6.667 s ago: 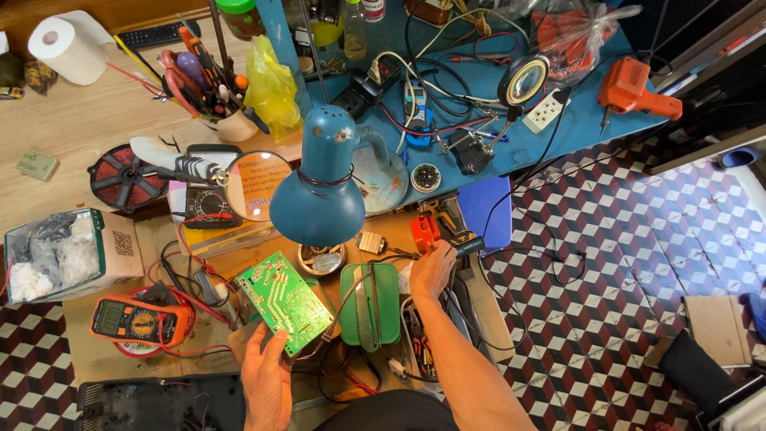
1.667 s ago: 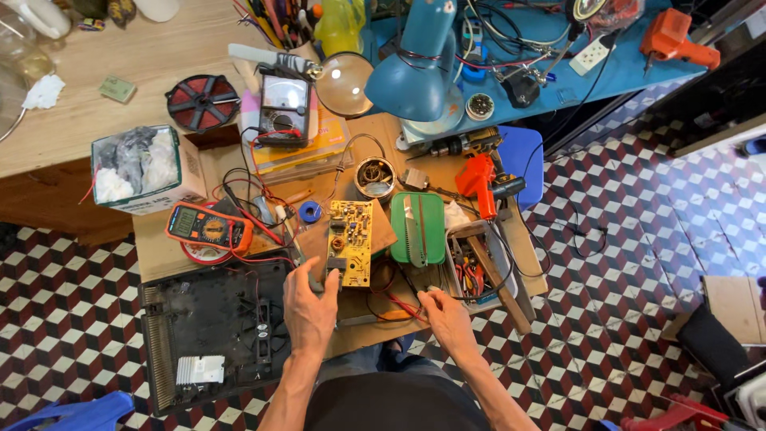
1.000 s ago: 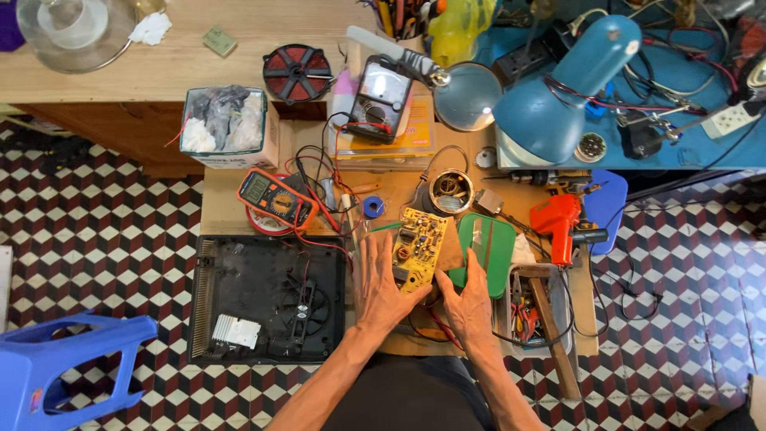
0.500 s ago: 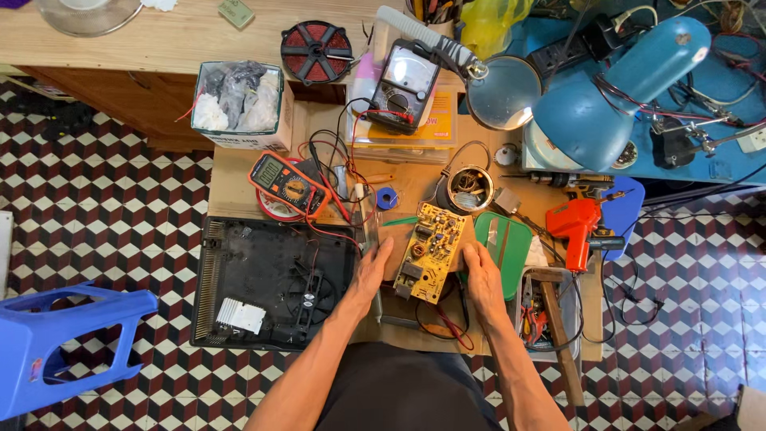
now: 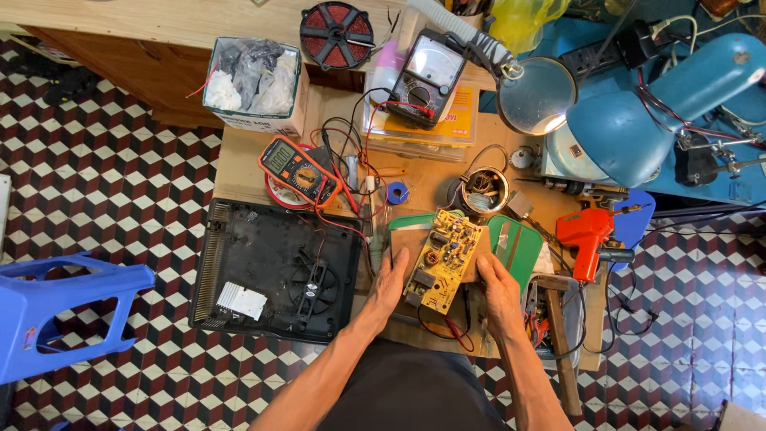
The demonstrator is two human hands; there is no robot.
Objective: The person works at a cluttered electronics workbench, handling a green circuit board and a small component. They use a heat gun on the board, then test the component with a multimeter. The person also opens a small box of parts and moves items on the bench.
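While both hands are flanking it, the yellow circuit board [image 5: 444, 261] is lying component side up on the wooden bench [image 5: 239, 164], tilted toward one o'clock. At its nine o'clock, the left hand [image 5: 388, 284] is resting with fingers pressed together along the board's edge. At its four o'clock, the right hand [image 5: 501, 291] is touching the opposite edge, fingers likewise together. An orange multimeter [image 5: 301, 169] is sitting at ten o'clock, a red soldering gun [image 5: 586, 234] at three o'clock.

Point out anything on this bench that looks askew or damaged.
The yellow circuit board lies tilted between the left hand and right hand. The black appliance housing lies open, its fan exposed. No visible breakage.
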